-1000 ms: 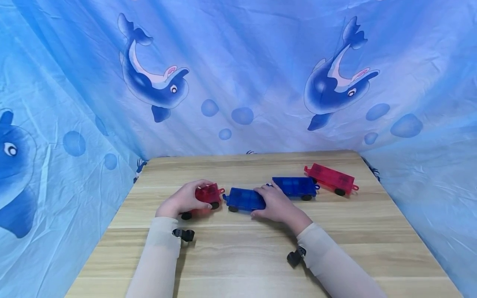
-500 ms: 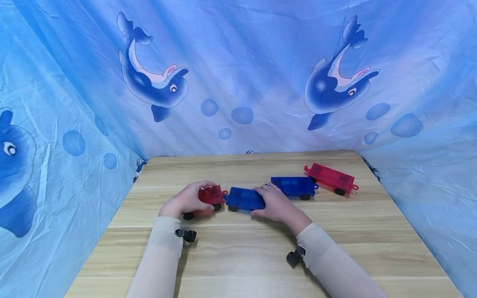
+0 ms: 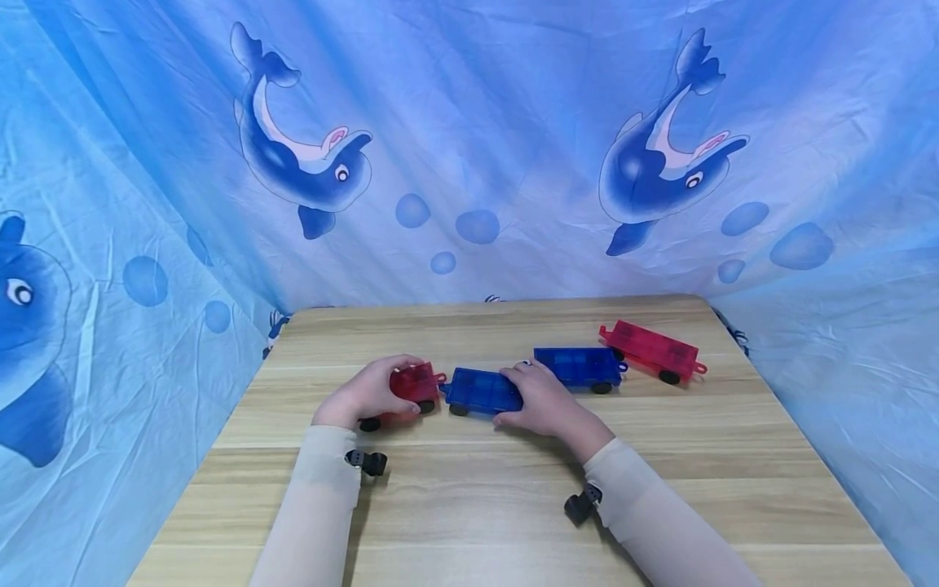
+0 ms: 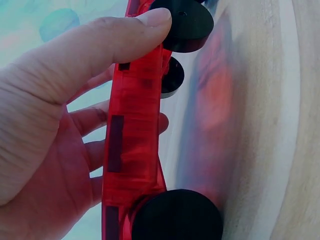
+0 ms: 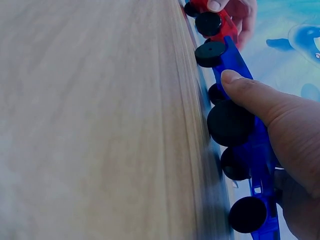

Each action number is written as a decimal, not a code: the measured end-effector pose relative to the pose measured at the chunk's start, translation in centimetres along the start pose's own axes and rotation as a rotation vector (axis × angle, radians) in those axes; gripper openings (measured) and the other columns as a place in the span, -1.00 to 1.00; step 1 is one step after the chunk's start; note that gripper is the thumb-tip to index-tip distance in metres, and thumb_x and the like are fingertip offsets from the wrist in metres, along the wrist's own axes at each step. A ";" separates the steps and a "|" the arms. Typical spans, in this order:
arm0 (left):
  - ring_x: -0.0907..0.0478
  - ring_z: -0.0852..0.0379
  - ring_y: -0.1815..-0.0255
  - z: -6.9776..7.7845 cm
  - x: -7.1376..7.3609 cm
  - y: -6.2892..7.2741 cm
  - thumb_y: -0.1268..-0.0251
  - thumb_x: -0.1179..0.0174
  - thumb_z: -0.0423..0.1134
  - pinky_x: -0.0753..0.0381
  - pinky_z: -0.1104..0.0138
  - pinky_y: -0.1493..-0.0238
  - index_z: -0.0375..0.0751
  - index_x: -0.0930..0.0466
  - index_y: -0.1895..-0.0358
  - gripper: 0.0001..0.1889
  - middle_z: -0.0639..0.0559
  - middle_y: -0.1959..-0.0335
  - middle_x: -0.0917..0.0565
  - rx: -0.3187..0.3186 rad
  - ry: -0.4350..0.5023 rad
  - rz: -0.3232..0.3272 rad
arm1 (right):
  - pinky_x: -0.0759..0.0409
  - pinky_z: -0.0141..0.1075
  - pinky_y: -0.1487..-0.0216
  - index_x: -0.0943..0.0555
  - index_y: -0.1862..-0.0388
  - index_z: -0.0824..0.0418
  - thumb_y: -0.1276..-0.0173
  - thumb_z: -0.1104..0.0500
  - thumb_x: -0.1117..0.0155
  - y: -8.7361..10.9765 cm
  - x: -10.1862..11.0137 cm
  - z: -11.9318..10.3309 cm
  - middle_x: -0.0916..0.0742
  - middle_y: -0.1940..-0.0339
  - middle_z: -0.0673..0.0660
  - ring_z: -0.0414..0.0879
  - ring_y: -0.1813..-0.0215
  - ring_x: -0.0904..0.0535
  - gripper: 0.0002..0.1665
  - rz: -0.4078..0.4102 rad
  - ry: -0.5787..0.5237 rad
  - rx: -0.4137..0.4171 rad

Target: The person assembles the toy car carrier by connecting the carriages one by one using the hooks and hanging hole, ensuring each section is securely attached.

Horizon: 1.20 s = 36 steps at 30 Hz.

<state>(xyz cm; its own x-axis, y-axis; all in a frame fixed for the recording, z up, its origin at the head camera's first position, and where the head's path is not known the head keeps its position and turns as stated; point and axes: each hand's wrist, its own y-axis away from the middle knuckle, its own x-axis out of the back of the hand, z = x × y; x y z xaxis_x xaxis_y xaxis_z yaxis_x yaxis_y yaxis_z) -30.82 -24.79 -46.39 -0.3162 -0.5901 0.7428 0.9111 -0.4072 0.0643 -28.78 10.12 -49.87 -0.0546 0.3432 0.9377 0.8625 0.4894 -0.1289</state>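
- Left hand (image 3: 369, 394): grip clamped on left red car (image 3: 412, 381), left of table (image 3: 469, 505) middle; both nudged right vs 1 s ago.
- Red loop (image 3: 441, 378) now right at blue hook (image 3: 444, 390); can't tell if coupled.
- Right hand (image 3: 546, 403): grip clamped on near blue car (image 3: 477, 390), mid-table, basically static.
- Far blue car (image 3: 579, 367), far red car (image 3: 653, 349) (toward far right corner): unmoved.

Pale wood-grain desk (image 3: 469, 481) with rounded far corners, creased blue fabric (image 3: 528, 98) hanging beyond its far edge and both side edges, curved cartoon dolphins (image 3: 273, 163) and bubbles (image 3: 477, 228) printed on it, soft sheen on the desktop.
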 end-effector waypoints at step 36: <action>-0.55 -0.14 -0.22 -0.8 1.5 1.0 0.05 -0.69 -0.27 -0.66 -0.02 -0.14 0.05 -0.51 -0.48 -0.10 -0.07 -0.33 -0.58 0.106 -0.029 -0.029 | -0.03 0.17 -0.63 -0.40 -0.60 0.15 -0.17 -0.43 -0.53 0.3 0.5 0.6 -0.53 -0.49 0.19 0.26 -0.63 -0.21 0.17 -0.035 -0.079 0.012</action>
<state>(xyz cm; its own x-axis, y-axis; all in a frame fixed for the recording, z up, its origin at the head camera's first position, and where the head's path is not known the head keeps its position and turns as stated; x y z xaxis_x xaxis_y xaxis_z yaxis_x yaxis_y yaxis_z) -30.59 -26.64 -45.77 -0.3362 -0.5583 0.7585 0.9250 -0.3469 0.1547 -28.83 10.91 -49.58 -0.1250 0.3876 0.9133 0.8535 0.5114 -0.1002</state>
